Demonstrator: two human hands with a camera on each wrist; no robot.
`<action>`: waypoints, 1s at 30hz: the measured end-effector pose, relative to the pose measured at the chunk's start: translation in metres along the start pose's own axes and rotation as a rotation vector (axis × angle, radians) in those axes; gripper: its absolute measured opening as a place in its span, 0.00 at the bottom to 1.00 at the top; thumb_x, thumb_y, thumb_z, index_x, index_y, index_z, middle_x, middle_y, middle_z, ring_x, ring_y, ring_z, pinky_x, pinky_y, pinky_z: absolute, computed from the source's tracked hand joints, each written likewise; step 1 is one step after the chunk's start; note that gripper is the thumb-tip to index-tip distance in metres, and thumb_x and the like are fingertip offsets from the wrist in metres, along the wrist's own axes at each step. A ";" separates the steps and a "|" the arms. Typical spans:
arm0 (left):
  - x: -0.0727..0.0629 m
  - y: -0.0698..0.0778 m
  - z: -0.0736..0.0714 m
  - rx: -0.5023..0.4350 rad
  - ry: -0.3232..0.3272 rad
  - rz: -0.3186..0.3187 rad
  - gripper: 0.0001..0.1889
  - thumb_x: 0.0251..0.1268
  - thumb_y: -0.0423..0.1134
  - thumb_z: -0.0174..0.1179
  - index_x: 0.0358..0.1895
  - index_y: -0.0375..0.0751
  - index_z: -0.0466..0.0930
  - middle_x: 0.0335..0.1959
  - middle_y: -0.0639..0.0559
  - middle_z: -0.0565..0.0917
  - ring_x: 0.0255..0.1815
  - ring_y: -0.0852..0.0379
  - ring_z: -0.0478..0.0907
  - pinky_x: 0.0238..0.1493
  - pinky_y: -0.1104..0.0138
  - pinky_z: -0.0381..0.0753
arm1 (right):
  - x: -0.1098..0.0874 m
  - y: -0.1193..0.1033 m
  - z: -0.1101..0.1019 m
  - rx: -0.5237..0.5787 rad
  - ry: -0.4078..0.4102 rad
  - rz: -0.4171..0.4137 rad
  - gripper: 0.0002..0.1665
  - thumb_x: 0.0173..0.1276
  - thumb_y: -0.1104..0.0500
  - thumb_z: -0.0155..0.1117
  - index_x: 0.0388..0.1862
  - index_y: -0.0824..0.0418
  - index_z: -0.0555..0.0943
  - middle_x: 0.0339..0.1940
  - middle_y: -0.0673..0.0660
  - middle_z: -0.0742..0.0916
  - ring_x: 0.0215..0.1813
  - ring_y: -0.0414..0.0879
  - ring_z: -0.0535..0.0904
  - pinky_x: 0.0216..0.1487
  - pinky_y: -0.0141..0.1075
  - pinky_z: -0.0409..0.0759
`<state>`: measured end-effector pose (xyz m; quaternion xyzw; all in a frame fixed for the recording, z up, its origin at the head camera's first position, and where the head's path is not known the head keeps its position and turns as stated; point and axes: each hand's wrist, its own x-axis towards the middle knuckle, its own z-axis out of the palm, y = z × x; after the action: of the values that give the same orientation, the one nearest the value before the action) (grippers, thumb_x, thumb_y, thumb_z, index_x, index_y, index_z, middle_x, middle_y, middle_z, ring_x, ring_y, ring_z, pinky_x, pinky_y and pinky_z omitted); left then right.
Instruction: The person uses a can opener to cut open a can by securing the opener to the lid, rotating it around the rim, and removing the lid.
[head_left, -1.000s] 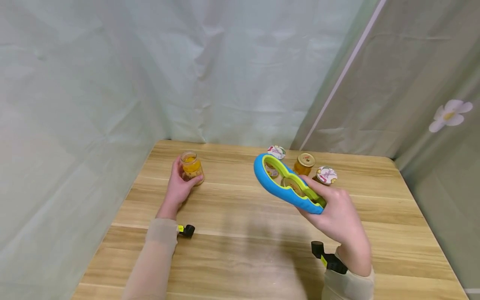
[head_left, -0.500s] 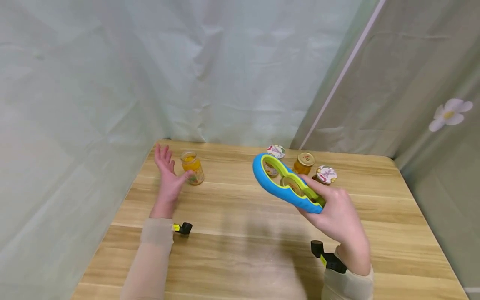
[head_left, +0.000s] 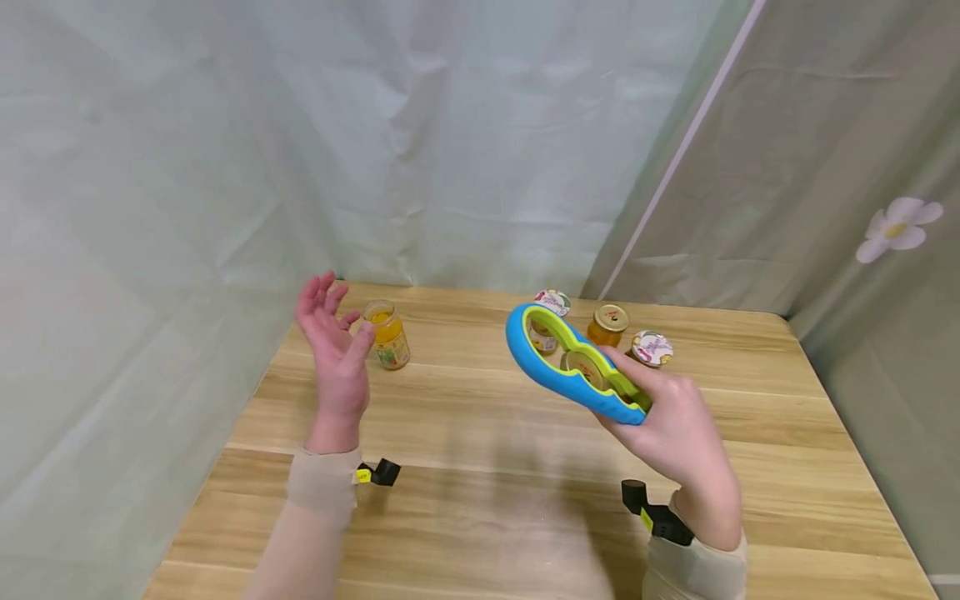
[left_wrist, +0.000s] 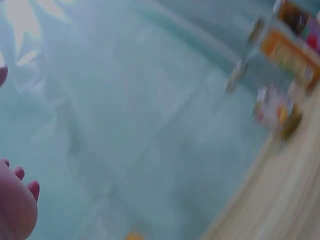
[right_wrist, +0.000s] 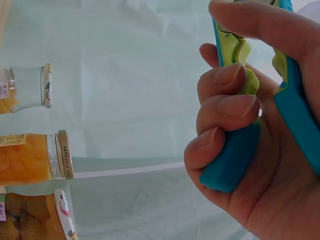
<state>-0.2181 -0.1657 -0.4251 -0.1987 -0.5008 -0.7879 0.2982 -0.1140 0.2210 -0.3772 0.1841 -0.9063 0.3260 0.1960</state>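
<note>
The jar opener [head_left: 558, 383] is showing a blue outer shell and a lime-green inner lining, its scalloped loops narrowing toward the handles, right of centre in the head view. The right hand [head_left: 678, 425] is grasping those handles, fingers curling around them, and is holding the tool tilted above the table [head_left: 480, 433]. A gold disc [head_left: 582, 368] is showing within the middle loop; whether it is caught there or lying behind cannot be told.

The lidless jar [head_left: 389, 337] is standing upright left of centre, its clear glass revealing orange contents below a printed label. The left hand [head_left: 337, 358] is holding nothing, fingers loosely bending upward; its thumb is overlapping the jar's edge from this angle, contact being unclear.

Three lidded jars are standing behind the tool: one with a white patterned lid [head_left: 552, 302], one with a smooth gold lid [head_left: 611, 318], and a dark-filled one [right_wrist: 27, 217] at the lower left of the right wrist view.

Pale wood grain is running across the tabletop, and a creased, softly shiny sheet [head_left: 480, 167] is hanging beyond its far edge. The lidless jar is sitting near the upper-left corner, a wide stretch of wood separating it from the opener.
</note>
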 end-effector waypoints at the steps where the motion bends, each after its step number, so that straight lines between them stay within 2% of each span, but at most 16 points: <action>1: -0.003 0.002 0.008 -0.027 -0.003 -0.004 0.38 0.67 0.22 0.58 0.78 0.41 0.55 0.78 0.40 0.57 0.76 0.39 0.53 0.63 0.55 0.56 | 0.000 0.000 0.000 0.005 0.003 -0.003 0.39 0.55 0.62 0.86 0.68 0.51 0.86 0.31 0.47 0.88 0.26 0.39 0.76 0.27 0.34 0.74; 4: -0.014 0.006 0.036 -0.126 -0.027 -0.056 0.34 0.66 0.18 0.51 0.75 0.43 0.61 0.74 0.39 0.64 0.71 0.41 0.62 0.61 0.61 0.65 | 0.002 -0.001 0.001 0.015 0.013 -0.015 0.40 0.53 0.64 0.86 0.68 0.52 0.86 0.31 0.46 0.88 0.26 0.39 0.75 0.26 0.34 0.74; 6: -0.025 0.007 0.055 -0.176 -0.059 -0.143 0.31 0.69 0.20 0.51 0.73 0.43 0.63 0.71 0.41 0.68 0.68 0.42 0.67 0.59 0.63 0.71 | 0.003 -0.001 0.002 0.016 0.012 -0.023 0.41 0.53 0.64 0.86 0.68 0.53 0.86 0.30 0.46 0.87 0.25 0.38 0.74 0.25 0.34 0.74; 8: -0.038 0.007 0.075 -0.209 -0.085 -0.283 0.26 0.73 0.24 0.52 0.71 0.44 0.65 0.68 0.41 0.72 0.66 0.42 0.71 0.58 0.63 0.75 | 0.003 -0.001 0.003 0.011 0.014 -0.033 0.41 0.52 0.65 0.86 0.68 0.53 0.86 0.28 0.45 0.87 0.25 0.38 0.73 0.25 0.33 0.73; 10: -0.050 0.007 0.094 -0.249 -0.133 -0.453 0.21 0.78 0.29 0.51 0.69 0.45 0.68 0.65 0.45 0.75 0.63 0.46 0.74 0.57 0.62 0.76 | 0.003 -0.002 0.004 0.006 0.015 -0.044 0.42 0.51 0.66 0.86 0.68 0.52 0.86 0.26 0.44 0.85 0.24 0.37 0.72 0.24 0.33 0.72; 13: -0.067 0.005 0.117 -0.412 -0.233 -0.717 0.15 0.86 0.36 0.44 0.66 0.47 0.72 0.61 0.47 0.79 0.60 0.50 0.77 0.60 0.62 0.76 | 0.002 -0.002 0.006 -0.008 0.022 -0.075 0.43 0.50 0.66 0.85 0.68 0.52 0.86 0.25 0.43 0.83 0.23 0.36 0.71 0.23 0.33 0.70; 16: -0.079 0.005 0.129 -0.601 -0.347 -0.962 0.17 0.91 0.46 0.39 0.64 0.47 0.75 0.58 0.51 0.80 0.59 0.54 0.78 0.63 0.62 0.77 | 0.002 -0.003 0.007 -0.020 0.026 -0.116 0.43 0.49 0.64 0.86 0.68 0.51 0.86 0.24 0.43 0.82 0.23 0.36 0.71 0.24 0.33 0.71; 19: -0.089 0.006 0.135 -0.715 -0.412 -1.137 0.21 0.91 0.55 0.37 0.63 0.49 0.76 0.57 0.54 0.82 0.58 0.58 0.80 0.64 0.63 0.77 | 0.001 -0.003 0.007 -0.034 0.027 -0.151 0.42 0.50 0.61 0.87 0.68 0.51 0.86 0.26 0.43 0.83 0.25 0.36 0.72 0.25 0.33 0.73; 20: -0.091 0.005 0.137 -0.735 -0.428 -1.169 0.23 0.90 0.58 0.38 0.62 0.49 0.77 0.56 0.56 0.83 0.57 0.58 0.80 0.63 0.63 0.78 | 0.002 -0.002 0.007 -0.042 0.029 -0.158 0.42 0.51 0.61 0.87 0.68 0.50 0.86 0.26 0.43 0.84 0.25 0.36 0.73 0.25 0.33 0.74; 22: -0.094 0.004 0.139 -0.767 -0.459 -1.194 0.24 0.89 0.60 0.39 0.59 0.50 0.81 0.54 0.57 0.85 0.55 0.59 0.81 0.63 0.63 0.78 | 0.002 -0.001 0.007 -0.061 0.033 -0.172 0.42 0.51 0.59 0.87 0.68 0.49 0.86 0.27 0.42 0.84 0.25 0.35 0.74 0.25 0.33 0.75; 23: -0.096 0.003 0.139 -0.781 -0.466 -1.198 0.24 0.89 0.60 0.40 0.55 0.51 0.83 0.52 0.57 0.86 0.54 0.59 0.81 0.62 0.62 0.79 | 0.003 0.000 0.007 -0.072 0.037 -0.178 0.42 0.51 0.59 0.87 0.68 0.49 0.86 0.27 0.41 0.83 0.25 0.35 0.74 0.25 0.33 0.75; 27: -0.098 0.000 0.137 -0.851 -0.495 -1.196 0.23 0.85 0.62 0.48 0.52 0.51 0.86 0.49 0.57 0.89 0.51 0.60 0.84 0.59 0.65 0.81 | 0.003 0.002 0.007 -0.108 0.052 -0.214 0.42 0.48 0.57 0.89 0.66 0.48 0.87 0.27 0.40 0.83 0.25 0.35 0.73 0.26 0.33 0.75; 29: -0.099 0.000 0.135 -0.890 -0.510 -1.204 0.22 0.82 0.62 0.53 0.51 0.50 0.87 0.49 0.55 0.89 0.49 0.60 0.86 0.58 0.67 0.83 | 0.002 0.003 0.008 -0.115 0.059 -0.234 0.42 0.47 0.58 0.89 0.65 0.49 0.88 0.27 0.41 0.83 0.25 0.34 0.73 0.26 0.32 0.74; 30: -0.099 0.000 0.134 -0.902 -0.526 -1.210 0.23 0.80 0.63 0.54 0.54 0.49 0.88 0.50 0.55 0.89 0.48 0.60 0.86 0.58 0.67 0.83 | 0.002 0.003 0.008 -0.119 0.061 -0.243 0.42 0.46 0.59 0.89 0.65 0.49 0.88 0.27 0.41 0.83 0.25 0.34 0.72 0.25 0.32 0.73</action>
<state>-0.1426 -0.0171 -0.4297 -0.1735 -0.2089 -0.8670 -0.4179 -0.1189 0.2172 -0.3836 0.2704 -0.8888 0.2508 0.2721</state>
